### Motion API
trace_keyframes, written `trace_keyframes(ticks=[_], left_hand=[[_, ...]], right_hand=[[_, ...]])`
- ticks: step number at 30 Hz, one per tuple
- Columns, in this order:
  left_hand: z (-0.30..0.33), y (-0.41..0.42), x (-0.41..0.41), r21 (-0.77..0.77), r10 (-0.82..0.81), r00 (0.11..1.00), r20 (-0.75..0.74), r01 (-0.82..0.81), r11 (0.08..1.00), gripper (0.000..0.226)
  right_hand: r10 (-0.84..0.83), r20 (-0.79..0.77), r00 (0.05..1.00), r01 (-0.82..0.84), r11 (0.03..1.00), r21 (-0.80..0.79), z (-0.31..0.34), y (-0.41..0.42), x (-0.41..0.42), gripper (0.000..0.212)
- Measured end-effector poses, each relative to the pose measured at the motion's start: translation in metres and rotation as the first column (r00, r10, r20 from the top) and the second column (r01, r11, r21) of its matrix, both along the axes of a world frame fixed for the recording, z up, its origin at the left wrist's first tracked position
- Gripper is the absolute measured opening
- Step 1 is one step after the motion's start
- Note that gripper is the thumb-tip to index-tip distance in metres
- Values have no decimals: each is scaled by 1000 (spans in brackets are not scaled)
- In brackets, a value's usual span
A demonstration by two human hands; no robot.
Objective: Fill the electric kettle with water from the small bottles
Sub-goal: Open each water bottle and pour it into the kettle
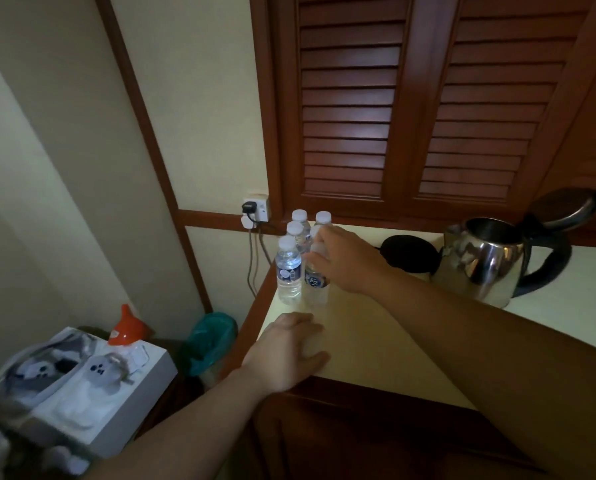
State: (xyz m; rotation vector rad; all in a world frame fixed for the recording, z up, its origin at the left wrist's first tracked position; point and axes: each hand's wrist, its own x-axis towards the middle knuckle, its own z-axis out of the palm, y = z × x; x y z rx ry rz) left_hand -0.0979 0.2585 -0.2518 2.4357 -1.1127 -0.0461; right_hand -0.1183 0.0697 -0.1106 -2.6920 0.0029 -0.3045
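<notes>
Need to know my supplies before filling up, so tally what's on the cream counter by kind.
Small clear plastic water bottles with white caps: 5, one under the right hand
Stainless steel electric kettle, lid open: 1
Round black kettle base: 1
Total: 7

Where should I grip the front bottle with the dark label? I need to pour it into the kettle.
Grip the dark-label bottle around its upper body, just under the cap, coming from the right as the right hand does. It stands upright with another bottle close on its left, so the right side is the free one.
</notes>
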Motion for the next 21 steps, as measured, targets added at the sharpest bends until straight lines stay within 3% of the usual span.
trace_keyframes(ticks=[3, 8, 16, 21], left_hand=[[3, -7, -2, -59, 35, 999, -16, -36, 998, 62], [19, -62, -10, -257, 155, 953, -259, -223, 940, 86], [34, -155, -27, -353, -79, 920, -383, -66, 933, 71], [34, -183, -42, -372, -133, 915, -381, -20, 928, 67]], right_hand=[[-36, -16, 999, 37, 999, 33, 3, -15, -14, 24], [-133, -16, 991, 134, 987, 89, 5, -49, -48, 37], [-106, -67, 992, 107, 994, 25, 17, -108, -103, 33], [-192, -68, 979, 190, 981, -30, 23, -132, -115, 49]])
